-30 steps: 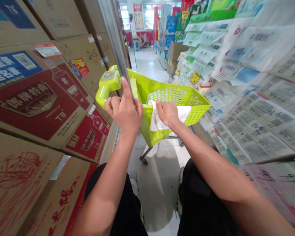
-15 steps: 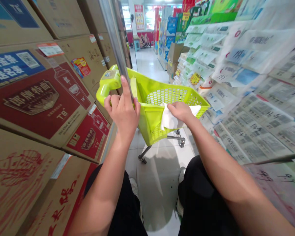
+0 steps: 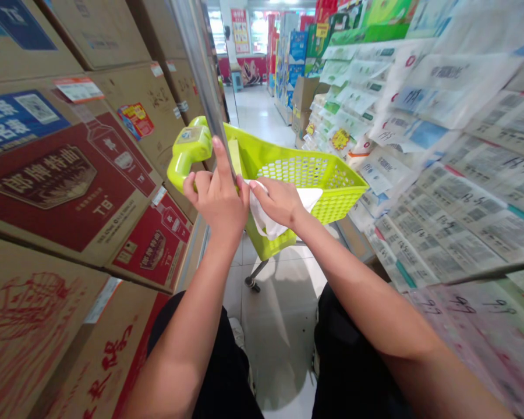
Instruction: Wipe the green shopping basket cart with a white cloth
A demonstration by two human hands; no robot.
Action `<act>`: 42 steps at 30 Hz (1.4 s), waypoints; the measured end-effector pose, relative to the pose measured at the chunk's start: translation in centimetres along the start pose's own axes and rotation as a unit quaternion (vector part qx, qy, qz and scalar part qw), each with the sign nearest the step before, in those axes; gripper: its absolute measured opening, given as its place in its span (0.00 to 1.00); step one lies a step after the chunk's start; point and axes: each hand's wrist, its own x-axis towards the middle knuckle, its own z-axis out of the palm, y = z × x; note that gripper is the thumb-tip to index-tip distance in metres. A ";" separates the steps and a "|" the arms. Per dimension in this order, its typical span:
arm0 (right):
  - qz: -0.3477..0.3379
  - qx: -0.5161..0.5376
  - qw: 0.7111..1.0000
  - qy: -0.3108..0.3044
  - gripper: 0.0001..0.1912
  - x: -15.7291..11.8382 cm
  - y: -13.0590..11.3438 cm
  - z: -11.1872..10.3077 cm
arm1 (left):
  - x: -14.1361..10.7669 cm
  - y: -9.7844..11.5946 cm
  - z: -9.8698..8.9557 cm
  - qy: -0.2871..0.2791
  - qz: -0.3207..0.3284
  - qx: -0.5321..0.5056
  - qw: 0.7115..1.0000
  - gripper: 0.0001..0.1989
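Note:
A lime-green shopping cart (image 3: 271, 247) stands before me, with a perforated basket and a rounded handle end at its left. A slanting metal pole (image 3: 203, 75) runs down to its near corner. My left hand (image 3: 220, 195) is around the pole's lower part, index finger pointing up along it, thumb on the other side. Over the near rim, my right hand (image 3: 276, 201) presses a white cloth (image 3: 264, 224) against the basket, close beside the left thumb. The palm side of the right hand is hidden.
Stacked cardboard cartons (image 3: 48, 174) wall the left side. Packs of tissue paper (image 3: 419, 110) and more wrapped packs (image 3: 445, 215) line the right. An open carton (image 3: 304, 99) stands farther along the tiled aisle (image 3: 255, 110). A blue stool (image 3: 236, 80) is at the back.
My right hand has slid left along the basket rim with the white cloth, coming next to my left hand. The left hand keeps its place on the pole.

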 end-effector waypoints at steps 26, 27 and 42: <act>0.152 -0.100 0.983 -0.024 0.46 -0.3 5.4 0.2 | 0.0 0.3 -0.5 -0.040 -0.057 -0.058 0.996 0.37; 0.123 -0.084 0.989 -0.013 0.46 -0.3 4.1 0.3 | 0.0 0.4 -0.5 -0.046 -0.063 -0.062 0.995 0.37; 0.207 -0.164 0.964 0.016 0.33 -0.9 11.9 0.3 | 0.4 -2.4 0.4 -0.011 -0.025 -0.049 0.998 0.38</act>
